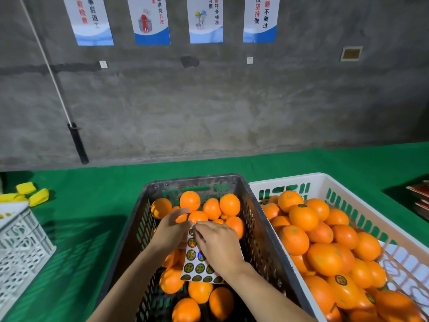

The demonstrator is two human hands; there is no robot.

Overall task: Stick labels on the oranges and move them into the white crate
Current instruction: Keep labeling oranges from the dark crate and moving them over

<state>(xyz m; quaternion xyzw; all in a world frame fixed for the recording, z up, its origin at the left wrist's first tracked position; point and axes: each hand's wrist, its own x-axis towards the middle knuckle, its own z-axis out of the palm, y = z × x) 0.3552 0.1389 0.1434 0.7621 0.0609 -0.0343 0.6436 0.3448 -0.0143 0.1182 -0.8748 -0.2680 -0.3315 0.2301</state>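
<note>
A black crate (pixel 257 240) in the middle holds several unlabelled oranges (pixel 190 201). Over it my left hand (pixel 171 231) holds a white sheet of round green labels (pixel 196 263) by its upper end. My right hand (pixel 218 245) lies on the sheet, its fingertips pinching at a label near the sheet's top. To the right stands the white crate (pixel 329 180), heaped with oranges (pixel 325 259), some bearing green labels on top.
Green cloth (pixel 92 205) covers the table. A white lattice crate (pixel 21 247) stands at the left edge, with yellow foam pieces (pixel 34 196) behind it. Dark red items (pixel 420 198) lie at the far right. A grey wall with posters rises behind.
</note>
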